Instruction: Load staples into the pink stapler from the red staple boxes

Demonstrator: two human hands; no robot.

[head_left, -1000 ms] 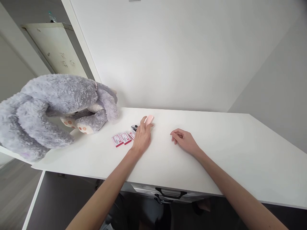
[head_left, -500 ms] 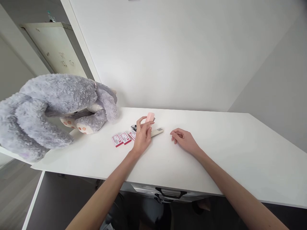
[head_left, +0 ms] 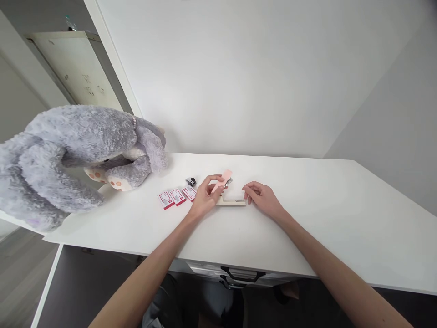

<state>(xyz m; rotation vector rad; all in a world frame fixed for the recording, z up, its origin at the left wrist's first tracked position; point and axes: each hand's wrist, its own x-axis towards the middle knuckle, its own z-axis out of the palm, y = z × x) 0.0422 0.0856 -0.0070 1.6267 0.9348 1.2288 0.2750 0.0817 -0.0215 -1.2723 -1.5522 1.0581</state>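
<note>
My left hand (head_left: 206, 197) grasps the stapler (head_left: 226, 176); whether my right hand (head_left: 261, 197), at its three o'clock, grips, I cannot tell. Boxes (head_left: 177, 196) at nine bear unreadable print; the table (head_left: 235, 237) ends at six.

No word, number or brand can be read. Three small boxes (head_left: 177, 196), nearer the table's (head_left: 307, 196) left end than its right, carry red-and-white printed labels — the print too small to make out. A grey patch marks the cream base (head_left: 231, 202) of the pink stapler (head_left: 226, 176), between the table's front and back edges — likewise illegible.
</note>
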